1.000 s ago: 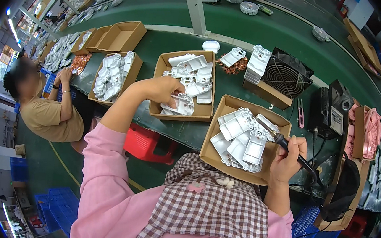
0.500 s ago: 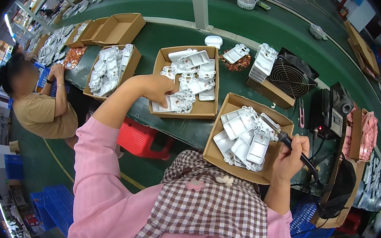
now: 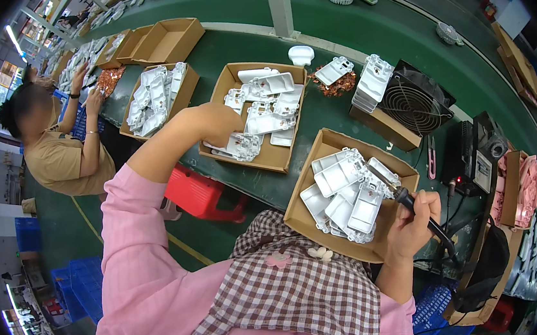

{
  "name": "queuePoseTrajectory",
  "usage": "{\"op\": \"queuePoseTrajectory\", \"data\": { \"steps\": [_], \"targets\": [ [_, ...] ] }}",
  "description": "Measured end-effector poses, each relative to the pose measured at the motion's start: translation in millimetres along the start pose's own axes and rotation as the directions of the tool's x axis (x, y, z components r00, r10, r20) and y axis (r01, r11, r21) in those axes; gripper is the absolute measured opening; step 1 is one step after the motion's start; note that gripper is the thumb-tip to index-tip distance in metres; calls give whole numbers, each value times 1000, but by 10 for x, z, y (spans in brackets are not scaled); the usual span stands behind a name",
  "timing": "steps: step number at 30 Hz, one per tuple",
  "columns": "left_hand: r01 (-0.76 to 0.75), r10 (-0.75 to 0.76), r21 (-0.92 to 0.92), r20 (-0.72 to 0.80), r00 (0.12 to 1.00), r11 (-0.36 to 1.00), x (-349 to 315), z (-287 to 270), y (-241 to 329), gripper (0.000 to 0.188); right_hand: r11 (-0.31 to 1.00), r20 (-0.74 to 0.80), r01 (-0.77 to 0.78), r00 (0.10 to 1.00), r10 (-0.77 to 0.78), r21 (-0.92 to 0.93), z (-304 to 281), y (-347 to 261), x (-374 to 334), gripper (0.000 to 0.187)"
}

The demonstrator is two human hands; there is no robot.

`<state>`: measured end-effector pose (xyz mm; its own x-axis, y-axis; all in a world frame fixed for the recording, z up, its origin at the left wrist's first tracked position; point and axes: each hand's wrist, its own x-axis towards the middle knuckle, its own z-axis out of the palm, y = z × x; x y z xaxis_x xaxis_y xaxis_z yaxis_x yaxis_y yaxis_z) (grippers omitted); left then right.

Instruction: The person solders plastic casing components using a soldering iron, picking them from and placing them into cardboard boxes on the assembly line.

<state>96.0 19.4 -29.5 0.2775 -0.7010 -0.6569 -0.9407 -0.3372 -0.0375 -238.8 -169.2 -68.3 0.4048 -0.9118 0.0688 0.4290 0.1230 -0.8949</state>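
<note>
My left hand (image 3: 219, 125) reaches over the left wall of a cardboard box (image 3: 282, 159) of white plastic housings. Its fingers are bent downward at the left end of one housing (image 3: 239, 146), the fingertips mostly hidden, so what they pinch is unclear. Closed around the black handle of a soldering iron (image 3: 430, 223), my right hand (image 3: 413, 223) is at the right side of a nearer cardboard box (image 3: 302, 221). The iron's metal tip points up and left over the white housings (image 3: 347, 188) heaped in that box. Small metal pieces show on some housings.
Behind stand copper-coloured bits (image 3: 334, 88) under a housing, stacked housings (image 3: 374, 81), a black fan (image 3: 416, 107) and pink tweezers (image 3: 431, 158). A black soldering station (image 3: 466, 164) is at right. Left are another filled box (image 3: 188, 92), a red stool (image 3: 198, 193) and a seated co-worker (image 3: 66, 154).
The box under my left hand has shifted left and turned slightly, its housings moving with it. My left hand has moved a little left. The co-worker's hands have come up and apart.
</note>
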Motion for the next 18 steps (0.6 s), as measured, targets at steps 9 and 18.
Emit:
{"op": "queuePoseTrajectory", "data": {
  "steps": [9,18],
  "targets": [
    [-34,66,-244,125,990,969,-10,-10,-30,46,997,40,-53,998,51,49,-24,-6,8,18],
    [-174,183,-419,-19,983,891,-93,226,27,50,994,20,-76,997,74,84,-14,-39,11,18]
  ]
}}
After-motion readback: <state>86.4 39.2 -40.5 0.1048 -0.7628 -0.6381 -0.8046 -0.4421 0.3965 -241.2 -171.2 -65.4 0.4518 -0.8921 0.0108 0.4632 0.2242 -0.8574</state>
